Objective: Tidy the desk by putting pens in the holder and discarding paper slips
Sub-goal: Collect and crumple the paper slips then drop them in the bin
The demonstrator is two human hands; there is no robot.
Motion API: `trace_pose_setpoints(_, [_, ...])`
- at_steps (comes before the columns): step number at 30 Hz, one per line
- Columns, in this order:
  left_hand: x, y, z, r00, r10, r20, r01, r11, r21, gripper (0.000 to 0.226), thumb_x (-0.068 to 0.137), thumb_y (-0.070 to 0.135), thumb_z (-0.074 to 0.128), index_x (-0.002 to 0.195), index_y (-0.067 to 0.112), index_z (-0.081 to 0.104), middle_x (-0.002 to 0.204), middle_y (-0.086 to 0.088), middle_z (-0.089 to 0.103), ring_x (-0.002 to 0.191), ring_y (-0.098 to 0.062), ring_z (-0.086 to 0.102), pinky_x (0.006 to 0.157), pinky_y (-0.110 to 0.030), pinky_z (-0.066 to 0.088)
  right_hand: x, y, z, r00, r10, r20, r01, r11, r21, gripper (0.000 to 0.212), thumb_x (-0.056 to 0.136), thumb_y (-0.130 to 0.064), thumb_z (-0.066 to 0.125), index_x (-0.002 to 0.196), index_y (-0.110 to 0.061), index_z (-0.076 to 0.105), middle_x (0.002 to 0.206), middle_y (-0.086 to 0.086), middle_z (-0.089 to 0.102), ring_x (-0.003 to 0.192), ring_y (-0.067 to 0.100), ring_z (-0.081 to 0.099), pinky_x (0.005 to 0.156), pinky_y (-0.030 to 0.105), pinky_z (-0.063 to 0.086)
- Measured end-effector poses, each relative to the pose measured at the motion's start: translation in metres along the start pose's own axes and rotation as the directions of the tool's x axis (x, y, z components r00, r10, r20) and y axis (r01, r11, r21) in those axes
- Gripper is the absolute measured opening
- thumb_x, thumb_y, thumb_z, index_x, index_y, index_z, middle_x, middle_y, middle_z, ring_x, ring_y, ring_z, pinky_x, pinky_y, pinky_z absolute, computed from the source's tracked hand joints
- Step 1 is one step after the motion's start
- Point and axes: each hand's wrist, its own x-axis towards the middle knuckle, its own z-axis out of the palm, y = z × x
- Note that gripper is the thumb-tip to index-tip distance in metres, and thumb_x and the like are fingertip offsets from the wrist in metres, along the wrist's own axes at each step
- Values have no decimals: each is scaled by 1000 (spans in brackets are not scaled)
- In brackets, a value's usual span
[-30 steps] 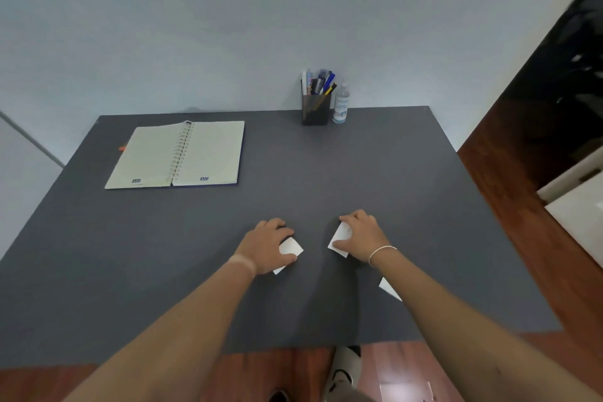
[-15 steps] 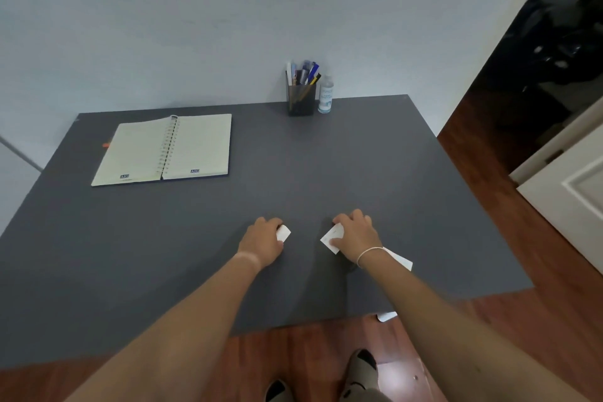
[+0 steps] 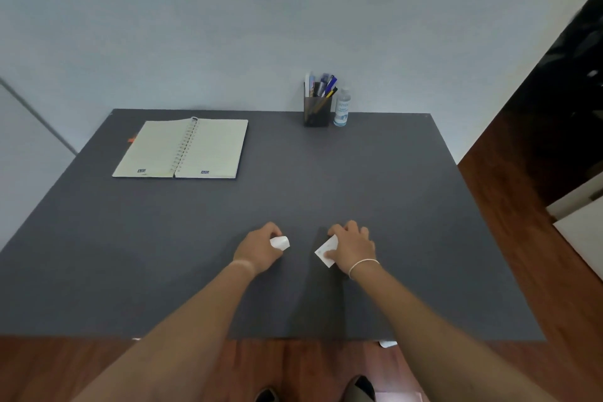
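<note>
Two bare hands rested on a dark grey tabletop (image 3: 375,173), close to its near edge and a little right of the middle. The left hand (image 3: 259,250) was curled into a loose fist around a small white paper slip (image 3: 280,242), which poked out past the fingers and looked partly crumpled. The right hand (image 3: 354,248) lay flatter, fingers bent over a second paper slip (image 3: 326,251) and pressing it against the surface; whether it had been lifted clear could not be told. At the far edge, right of centre, stood a dark pen holder (image 3: 317,114) full of pens (image 3: 326,86), with a small clear bottle (image 3: 341,109) just beside it on its right. An open spiral notebook (image 3: 182,148) lay toward the far left corner. No loose pens showed on the tabletop, so the pen half of the job seemed finished. A further scrap of white (image 3: 388,343) peeked out on the floor just below the near edge. No bin was in view. To do this step well, each hand would probably need to pinch its slip fully into the palm before lifting, since thin paper slides on a smooth surface, and the fallen scrap would also want collecting.
</note>
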Motion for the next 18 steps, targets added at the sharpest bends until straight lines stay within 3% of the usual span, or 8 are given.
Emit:
trace_pose_setpoints(3, [-1,0,-2,1000,-30,5,30,997,-66,29,79,15,62,107,21,57,107,-3,61,94,-23,57,86,-34,48,2,-1,0,999,-35,8,35,999,7,28,84,-23,59,111,-19,54,123,7,42,113,29,37,91,37,41])
trace_pose_setpoints(7, [0,3,-2,999,-47,15,49,990,-133,35,81,10,53,115,20,56,116,-5,61,101,-24,57,88,-31,45,5,-1,0,997,-78,26,76,994,75,27,85,-5,52,111,-11,54,124,11,40,112,30,36,88,35,44])
trace_pose_setpoints(11, [2,6,-2,997,-73,30,78,978,-196,41,83,4,43,121,15,55,88,2,57,88,-20,54,79,-26,41,7,0,-4,995,-91,44,85,988,127,50,82,7,40,126,-13,50,129,13,37,119,30,35,97,30,37])
trace_pose_setpoints(13, [2,7,-1,997,-72,33,77,975,-206,43,83,2,41,121,15,55,83,3,54,83,-20,53,76,-26,40,9,0,-6,995,-81,54,72,986,151,51,82,3,45,129,-15,47,131,12,38,122,29,35,101,30,36])
trace_pose_setpoints(18, [3,6,3,998,-54,35,61,971,-232,47,83,0,44,126,15,52,94,-4,56,84,-21,54,74,-27,42,8,7,-6,1000,-12,13,10,996,84,59,79,-19,64,133,-19,41,133,7,39,123,29,34,102,33,36])
